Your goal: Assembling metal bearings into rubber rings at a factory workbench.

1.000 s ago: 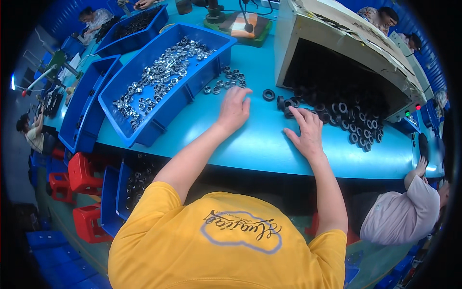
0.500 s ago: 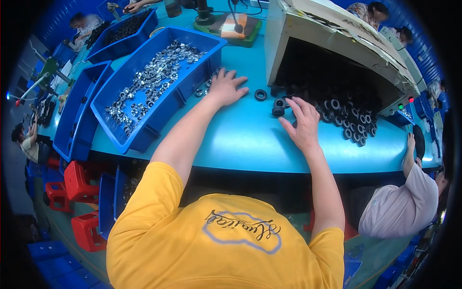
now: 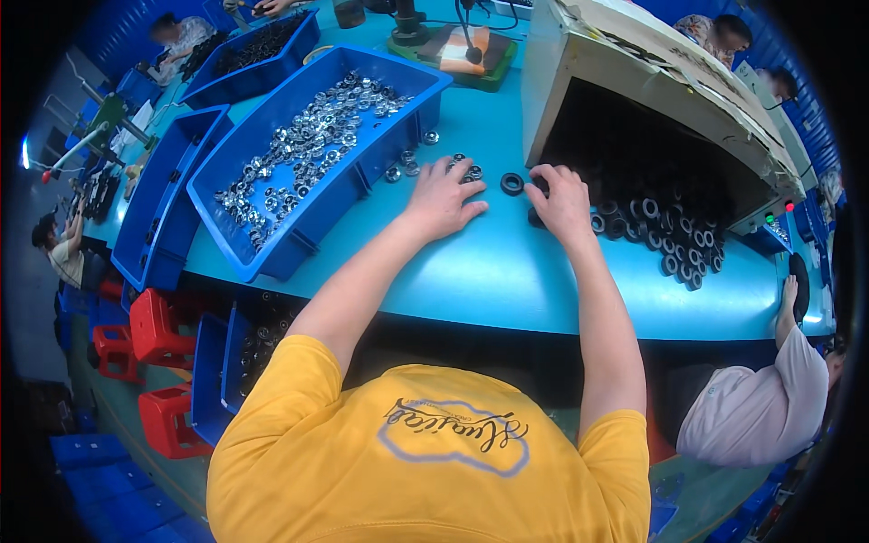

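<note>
Closer to the lone black ring point(image 3: 512, 192) than half a second ago, the right hand point(image 3: 563, 201) has shifted toward 10 o'clock, and the left hand point(image 3: 444, 204) has drawn back slightly toward 6 o'clock.

The left hand is fairly wide, thumb apart, fingertips over a few small metal parts point(image 3: 474, 172) at its 1 o'clock. The right hand is narrower, its fingers curled down over dark rings; whether it grips one, I cannot tell. The lone ring lies between the hands, just off the right fingertips at 10 o'clock.

The step in hand looks like fingering small parts on both sides at once; from this pose, the next move would call for a light pinch on single pieces, leaving neighbours undisturbed.

Glossy and turquoise, the desk point(image 3: 453, 281) carries a blue bin point(image 3: 424, 116) of metal parts at the left hand's 10 o'clock and a pile of black rings point(image 3: 674, 231) at the right hand's 3 o'clock, spilling from an open-fronted pale box point(image 3: 625, 50). Around the view's centre, a green machine base point(image 3: 493, 80) stands near 12 o'clock, a co-worker in a pale shirt point(image 3: 751, 403) sits at 4, and red stools point(image 3: 163, 326) stand between 8 and 9.
</note>
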The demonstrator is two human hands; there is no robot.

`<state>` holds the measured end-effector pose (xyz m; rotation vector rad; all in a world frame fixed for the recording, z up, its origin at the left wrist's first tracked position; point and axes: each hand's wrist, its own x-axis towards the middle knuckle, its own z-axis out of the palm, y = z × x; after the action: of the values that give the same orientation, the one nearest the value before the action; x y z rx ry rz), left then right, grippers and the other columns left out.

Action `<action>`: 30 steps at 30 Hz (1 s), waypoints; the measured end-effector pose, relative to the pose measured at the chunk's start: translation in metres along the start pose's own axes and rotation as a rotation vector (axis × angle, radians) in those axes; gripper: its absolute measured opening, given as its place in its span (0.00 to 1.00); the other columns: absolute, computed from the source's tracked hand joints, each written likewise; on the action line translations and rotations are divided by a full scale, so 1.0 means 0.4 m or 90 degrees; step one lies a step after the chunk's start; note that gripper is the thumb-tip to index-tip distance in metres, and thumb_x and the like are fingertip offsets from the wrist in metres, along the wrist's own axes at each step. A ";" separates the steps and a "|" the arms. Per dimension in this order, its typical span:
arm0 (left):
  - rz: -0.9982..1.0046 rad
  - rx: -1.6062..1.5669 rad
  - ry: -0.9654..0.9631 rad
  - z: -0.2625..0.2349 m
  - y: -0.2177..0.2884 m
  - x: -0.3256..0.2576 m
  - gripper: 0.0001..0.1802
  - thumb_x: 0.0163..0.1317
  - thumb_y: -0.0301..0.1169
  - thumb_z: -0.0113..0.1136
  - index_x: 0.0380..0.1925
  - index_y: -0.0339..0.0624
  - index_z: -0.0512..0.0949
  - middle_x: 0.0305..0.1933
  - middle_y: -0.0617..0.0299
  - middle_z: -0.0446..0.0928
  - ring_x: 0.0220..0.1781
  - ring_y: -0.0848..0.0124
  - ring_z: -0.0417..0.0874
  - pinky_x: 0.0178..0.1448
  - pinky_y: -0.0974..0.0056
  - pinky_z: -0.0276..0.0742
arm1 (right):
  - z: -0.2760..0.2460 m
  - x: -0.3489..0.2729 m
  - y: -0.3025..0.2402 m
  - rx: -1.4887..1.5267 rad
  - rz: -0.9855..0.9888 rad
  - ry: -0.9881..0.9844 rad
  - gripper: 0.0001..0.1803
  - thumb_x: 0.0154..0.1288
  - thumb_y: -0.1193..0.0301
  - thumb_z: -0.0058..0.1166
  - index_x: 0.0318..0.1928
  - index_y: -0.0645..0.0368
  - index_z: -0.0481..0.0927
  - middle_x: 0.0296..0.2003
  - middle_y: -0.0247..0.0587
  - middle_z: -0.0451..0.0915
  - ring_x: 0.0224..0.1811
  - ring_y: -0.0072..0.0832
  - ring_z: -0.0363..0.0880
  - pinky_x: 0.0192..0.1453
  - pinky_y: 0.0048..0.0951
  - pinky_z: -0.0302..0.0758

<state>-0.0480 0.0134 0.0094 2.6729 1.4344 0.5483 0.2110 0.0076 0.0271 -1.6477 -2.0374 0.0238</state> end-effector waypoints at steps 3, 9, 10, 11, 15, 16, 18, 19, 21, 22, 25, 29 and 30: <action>-0.003 -0.003 0.059 -0.003 -0.004 0.005 0.20 0.70 0.48 0.65 0.58 0.56 0.86 0.73 0.51 0.73 0.76 0.44 0.68 0.76 0.41 0.66 | -0.011 -0.005 0.004 0.000 0.011 0.030 0.11 0.65 0.63 0.66 0.46 0.50 0.87 0.41 0.41 0.84 0.49 0.43 0.81 0.56 0.45 0.74; -0.025 0.014 0.097 -0.008 -0.074 0.108 0.23 0.71 0.47 0.63 0.61 0.52 0.83 0.73 0.46 0.72 0.77 0.44 0.68 0.76 0.45 0.68 | -0.021 0.002 -0.001 -0.015 -0.007 0.017 0.10 0.66 0.62 0.66 0.43 0.51 0.87 0.41 0.40 0.85 0.49 0.43 0.81 0.56 0.45 0.73; -0.044 0.032 0.088 0.003 -0.086 0.120 0.25 0.71 0.48 0.62 0.64 0.53 0.81 0.75 0.45 0.70 0.78 0.43 0.67 0.78 0.45 0.66 | -0.015 0.008 -0.009 -0.002 -0.026 0.012 0.10 0.66 0.62 0.66 0.43 0.51 0.87 0.41 0.40 0.85 0.49 0.43 0.81 0.56 0.45 0.73; -0.070 0.061 0.086 0.009 -0.106 0.133 0.27 0.71 0.50 0.61 0.66 0.54 0.79 0.77 0.45 0.68 0.79 0.42 0.65 0.80 0.45 0.64 | -0.008 0.015 -0.023 0.003 -0.046 0.022 0.10 0.66 0.60 0.66 0.41 0.51 0.87 0.41 0.40 0.86 0.49 0.44 0.82 0.56 0.46 0.74; -0.121 0.031 -0.155 -0.005 -0.088 0.169 0.34 0.73 0.60 0.51 0.71 0.57 0.75 0.73 0.44 0.72 0.73 0.42 0.70 0.80 0.44 0.61 | 0.005 -0.005 0.022 0.056 -0.032 0.026 0.10 0.65 0.60 0.67 0.39 0.52 0.88 0.44 0.39 0.86 0.51 0.43 0.82 0.56 0.46 0.74; -0.128 0.025 -0.151 -0.016 -0.077 0.153 0.35 0.73 0.62 0.49 0.72 0.58 0.74 0.72 0.44 0.72 0.72 0.42 0.71 0.79 0.44 0.61 | 0.008 -0.009 0.025 0.065 -0.031 0.031 0.10 0.65 0.60 0.68 0.38 0.52 0.88 0.45 0.39 0.86 0.52 0.43 0.82 0.56 0.46 0.74; -0.148 0.023 -0.132 -0.031 -0.061 0.104 0.32 0.71 0.59 0.55 0.68 0.56 0.79 0.67 0.47 0.76 0.71 0.43 0.73 0.76 0.42 0.64 | 0.014 -0.010 0.019 0.075 -0.041 0.050 0.10 0.65 0.61 0.69 0.39 0.53 0.88 0.47 0.38 0.85 0.53 0.42 0.81 0.57 0.45 0.73; -0.125 0.066 -0.139 -0.059 -0.051 0.090 0.30 0.71 0.57 0.57 0.66 0.55 0.80 0.66 0.47 0.78 0.70 0.45 0.73 0.75 0.41 0.64 | 0.011 -0.013 0.017 0.075 -0.049 0.062 0.10 0.65 0.62 0.69 0.40 0.53 0.88 0.49 0.38 0.85 0.54 0.42 0.81 0.57 0.44 0.72; -0.066 0.155 -0.154 -0.164 -0.039 0.074 0.28 0.71 0.54 0.59 0.63 0.53 0.82 0.62 0.49 0.80 0.69 0.48 0.74 0.73 0.40 0.65 | -0.002 -0.018 -0.002 0.096 -0.063 0.098 0.09 0.65 0.65 0.69 0.43 0.53 0.87 0.50 0.38 0.84 0.54 0.41 0.80 0.57 0.42 0.72; -0.056 0.147 -0.091 -0.218 -0.043 0.078 0.24 0.67 0.49 0.64 0.58 0.52 0.84 0.56 0.53 0.83 0.63 0.51 0.79 0.69 0.43 0.71 | -0.012 -0.025 -0.015 0.104 -0.070 0.120 0.09 0.65 0.66 0.69 0.44 0.53 0.87 0.50 0.38 0.84 0.54 0.40 0.80 0.56 0.41 0.72; -0.158 0.032 0.074 -0.376 -0.115 0.129 0.19 0.66 0.44 0.65 0.53 0.52 0.88 0.53 0.53 0.88 0.58 0.52 0.86 0.62 0.49 0.81 | -0.049 -0.055 -0.055 0.127 -0.093 0.182 0.09 0.65 0.71 0.68 0.45 0.55 0.86 0.49 0.39 0.84 0.52 0.39 0.80 0.55 0.39 0.72; -0.336 0.156 0.026 -0.396 -0.467 0.142 0.32 0.67 0.56 0.64 0.67 0.57 0.80 0.70 0.51 0.77 0.72 0.46 0.75 0.72 0.46 0.74 | -0.059 -0.104 -0.080 0.163 -0.130 0.203 0.09 0.63 0.74 0.68 0.44 0.55 0.85 0.45 0.40 0.84 0.50 0.40 0.80 0.54 0.39 0.72; -0.409 0.154 -0.062 -0.363 -0.556 0.110 0.42 0.63 0.65 0.64 0.74 0.61 0.73 0.79 0.50 0.66 0.80 0.38 0.62 0.79 0.39 0.65 | -0.052 -0.123 -0.078 0.164 -0.132 0.200 0.10 0.62 0.75 0.68 0.44 0.55 0.85 0.45 0.41 0.84 0.50 0.40 0.81 0.54 0.39 0.72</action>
<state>-0.2514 0.1585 0.1095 2.1347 2.2889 0.1928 0.1972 -0.0520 0.0370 -1.1968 -1.8649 -0.0419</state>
